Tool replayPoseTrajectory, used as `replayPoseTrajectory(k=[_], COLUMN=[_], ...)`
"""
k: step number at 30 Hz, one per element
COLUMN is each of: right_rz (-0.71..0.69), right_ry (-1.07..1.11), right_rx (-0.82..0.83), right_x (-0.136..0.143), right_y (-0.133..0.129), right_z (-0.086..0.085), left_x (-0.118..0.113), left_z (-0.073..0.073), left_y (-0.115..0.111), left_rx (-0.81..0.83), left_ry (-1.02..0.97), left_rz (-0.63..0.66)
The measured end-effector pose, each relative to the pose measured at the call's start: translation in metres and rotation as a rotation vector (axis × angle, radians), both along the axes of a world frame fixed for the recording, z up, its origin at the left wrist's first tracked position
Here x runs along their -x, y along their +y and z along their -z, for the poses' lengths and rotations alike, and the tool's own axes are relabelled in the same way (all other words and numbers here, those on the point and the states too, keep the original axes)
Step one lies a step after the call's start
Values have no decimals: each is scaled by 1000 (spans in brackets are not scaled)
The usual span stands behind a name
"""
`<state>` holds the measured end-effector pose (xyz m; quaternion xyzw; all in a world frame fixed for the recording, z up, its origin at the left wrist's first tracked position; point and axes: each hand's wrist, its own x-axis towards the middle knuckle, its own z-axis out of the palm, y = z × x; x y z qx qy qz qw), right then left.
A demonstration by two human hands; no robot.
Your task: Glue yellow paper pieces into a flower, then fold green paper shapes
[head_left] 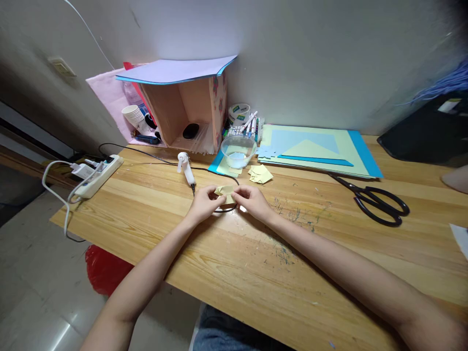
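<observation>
Centre of frame | our left hand (pixel 205 202) and right hand (pixel 252 201) pinch yellow folded paper (pixel 225 193) between them | above the bench (pixel 204 243)

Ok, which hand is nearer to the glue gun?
Left. The left hand is close to the glue gun, at its near right; the right hand is farther off to the right.

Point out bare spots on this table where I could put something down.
The light wooden tabletop is bare between the long white power strip and the left hand, and, despite dark specks, between the right hand and the black-handled scissors. It is crowded beyond the hands: white corded tool, loose pale-yellow paper pieces, round clear plastic bowl.
</observation>
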<state>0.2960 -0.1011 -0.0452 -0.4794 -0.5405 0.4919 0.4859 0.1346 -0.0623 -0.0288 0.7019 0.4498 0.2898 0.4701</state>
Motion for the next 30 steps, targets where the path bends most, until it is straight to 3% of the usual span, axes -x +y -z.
replayPoseTrajectory(k=[11, 30], right_rz=[31, 46], right_ry=[6, -150], right_rx=[18, -48], right_x=[0, 1], right_y=[1, -2], right_z=[0, -1], left_x=[2, -2], left_z=[4, 5], left_y=[4, -1], left_rx=[65, -33], left_ry=[-23, -8], left_rz=[2, 6])
